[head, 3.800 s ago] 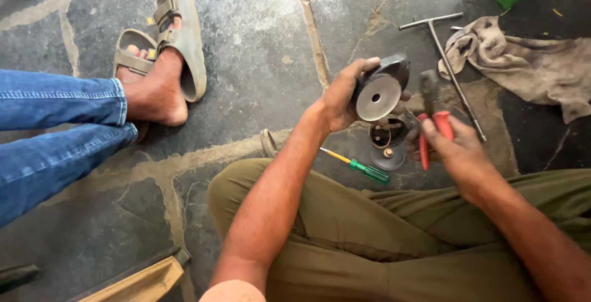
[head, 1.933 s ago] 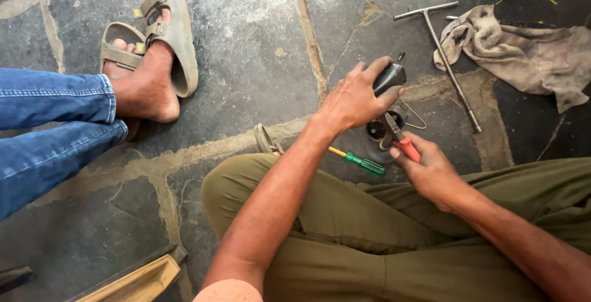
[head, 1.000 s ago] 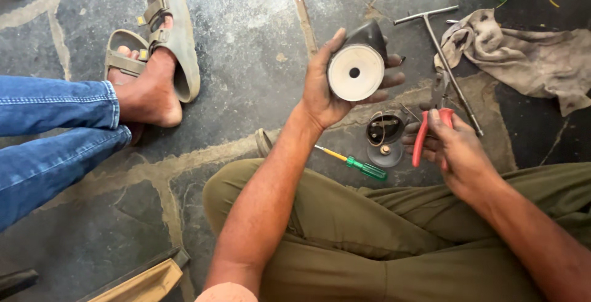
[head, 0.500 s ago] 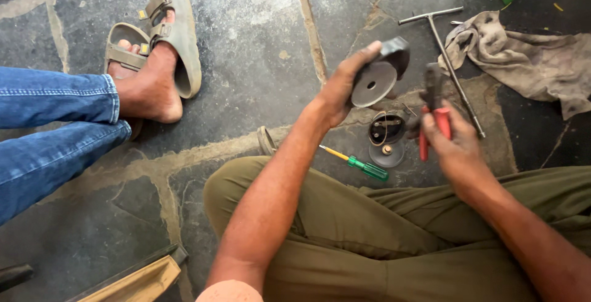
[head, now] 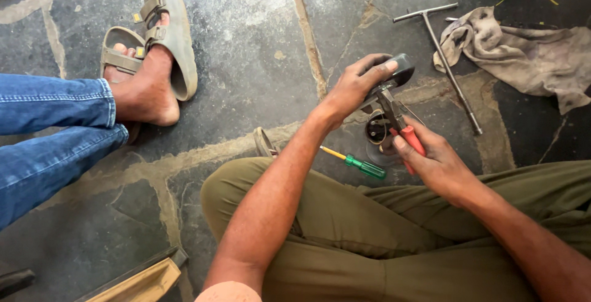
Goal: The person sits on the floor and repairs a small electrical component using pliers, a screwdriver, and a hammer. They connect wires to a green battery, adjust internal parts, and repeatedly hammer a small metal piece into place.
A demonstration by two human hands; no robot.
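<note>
Left hand point(head: 354, 86) clamped steady around dark round metal part point(head: 400, 68), right hand point(head: 434, 160) squeezing red-handled pliers point(head: 397, 120), nose biting squarely at six o'clock.

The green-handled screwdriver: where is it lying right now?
In the head view, the screwdriver lies on the stone floor just ahead of the person's knee, below the left hand and left of the right hand holding red-handled pliers.

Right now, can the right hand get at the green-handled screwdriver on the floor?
Probably not straight away: the right hand is closed on red-handled pliers. The screwdriver lies uncovered on the stone floor just beside that hand, so only the pliers hinder it.
</note>
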